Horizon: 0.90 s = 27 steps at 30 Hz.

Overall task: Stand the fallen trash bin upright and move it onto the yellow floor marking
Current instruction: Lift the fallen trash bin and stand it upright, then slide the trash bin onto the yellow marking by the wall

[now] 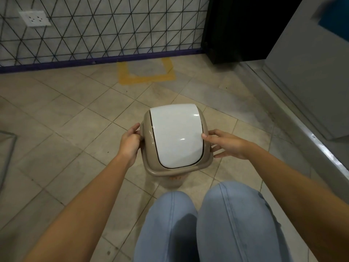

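Beige floor tiles (66, 114) carried the swing-lid trash bin (174, 137), upright but apart from the yellow floor marking (147, 78), left hand (130, 143) curled on its rim, right hand (227, 143) pressing with straight fingers, probably ready to lift it.

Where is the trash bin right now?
Centre of the head view, the trash bin is upright between the left hand and right hand, just ahead of the knees and short of the yellow floor marking.

Trash bin (175, 137) upright before knees (232, 210), between left hand (130, 143) and right hand (227, 144); floor marking (147, 78) beyond, by wall (113, 31).
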Tool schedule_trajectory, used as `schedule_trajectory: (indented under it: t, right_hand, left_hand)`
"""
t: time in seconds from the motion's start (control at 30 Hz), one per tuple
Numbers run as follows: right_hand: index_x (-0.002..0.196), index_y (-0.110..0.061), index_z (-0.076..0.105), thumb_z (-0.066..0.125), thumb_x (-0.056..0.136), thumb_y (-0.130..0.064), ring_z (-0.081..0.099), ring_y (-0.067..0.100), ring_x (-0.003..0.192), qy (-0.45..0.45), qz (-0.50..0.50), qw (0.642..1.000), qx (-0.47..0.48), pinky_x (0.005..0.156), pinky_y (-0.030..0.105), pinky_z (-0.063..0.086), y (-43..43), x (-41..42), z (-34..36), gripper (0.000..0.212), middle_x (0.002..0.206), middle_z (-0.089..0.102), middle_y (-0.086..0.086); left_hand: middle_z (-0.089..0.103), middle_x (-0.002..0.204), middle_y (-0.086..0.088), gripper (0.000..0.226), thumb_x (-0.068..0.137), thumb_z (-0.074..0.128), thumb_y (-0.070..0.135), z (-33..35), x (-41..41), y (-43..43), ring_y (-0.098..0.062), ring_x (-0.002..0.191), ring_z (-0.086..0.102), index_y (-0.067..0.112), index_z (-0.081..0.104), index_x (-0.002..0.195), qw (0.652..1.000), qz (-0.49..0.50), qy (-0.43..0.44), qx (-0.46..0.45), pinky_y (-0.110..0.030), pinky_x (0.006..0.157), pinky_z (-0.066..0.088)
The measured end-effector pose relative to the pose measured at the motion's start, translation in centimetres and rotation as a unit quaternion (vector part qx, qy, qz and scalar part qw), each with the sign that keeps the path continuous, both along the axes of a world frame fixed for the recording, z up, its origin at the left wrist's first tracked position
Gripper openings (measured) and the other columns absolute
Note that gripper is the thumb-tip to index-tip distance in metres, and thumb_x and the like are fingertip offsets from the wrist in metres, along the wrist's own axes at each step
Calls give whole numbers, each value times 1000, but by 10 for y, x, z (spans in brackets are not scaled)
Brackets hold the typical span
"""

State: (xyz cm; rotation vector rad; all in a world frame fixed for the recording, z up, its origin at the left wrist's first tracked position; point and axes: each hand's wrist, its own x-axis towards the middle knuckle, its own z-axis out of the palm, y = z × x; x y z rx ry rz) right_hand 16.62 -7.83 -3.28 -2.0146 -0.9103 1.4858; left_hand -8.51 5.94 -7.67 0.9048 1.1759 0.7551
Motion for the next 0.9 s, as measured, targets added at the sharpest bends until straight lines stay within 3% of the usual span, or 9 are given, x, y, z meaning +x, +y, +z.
schedule_trajectory:
  t: [0.17,0.3,0.37,0.53,0.73,0.9]
  right_hand:
    - [129,-26,38,82,58,-38,59,11,99,-10,32,999,19,84,29,49,-1,2,-6,84,107,59,-3]
    - [137,-21,31,85,61,-17,57,17,100,-59,61,996,41,86,31,47,-4,-2,-8,94,128,46,2]
    - [141,-20,26,86,59,-12,56,17,99,-86,77,992,57,83,30,47,-4,-6,-9,102,133,41,3]
    - [143,-19,24,90,52,-19,52,21,106,-171,122,975,75,84,31,46,-2,-9,-13,113,137,42,4]
    - [141,-21,27,91,49,-22,51,18,105,-191,122,970,84,83,30,45,-3,-9,-16,112,138,43,4]
    - [141,-17,28,92,47,-25,49,20,110,-196,119,969,89,87,34,47,-1,-11,-17,114,139,42,3]
  left_hand:
    - [63,100,-3,60,84,35,-11,-4,-4,0,-12,75,56,13,43,138,1000,-5,24,15,-23,66,44]
    - [64,109,-4,60,85,38,-9,-5,-8,-6,-15,88,59,12,40,141,997,-41,49,39,-25,73,46]
    - [63,110,-2,61,83,40,-8,-3,-14,-12,-12,88,59,15,40,140,995,-69,57,50,-23,69,46]
    - [55,124,-6,72,74,49,-7,-4,-31,-24,-19,102,58,21,41,139,981,-149,101,78,-27,74,48]
    - [46,124,15,104,54,61,7,2,-38,-32,-4,105,51,34,20,146,948,-275,124,105,-13,69,48]
    - [46,134,6,100,62,56,-12,0,-38,-29,-17,108,52,29,23,148,957,-254,96,100,-21,72,48]
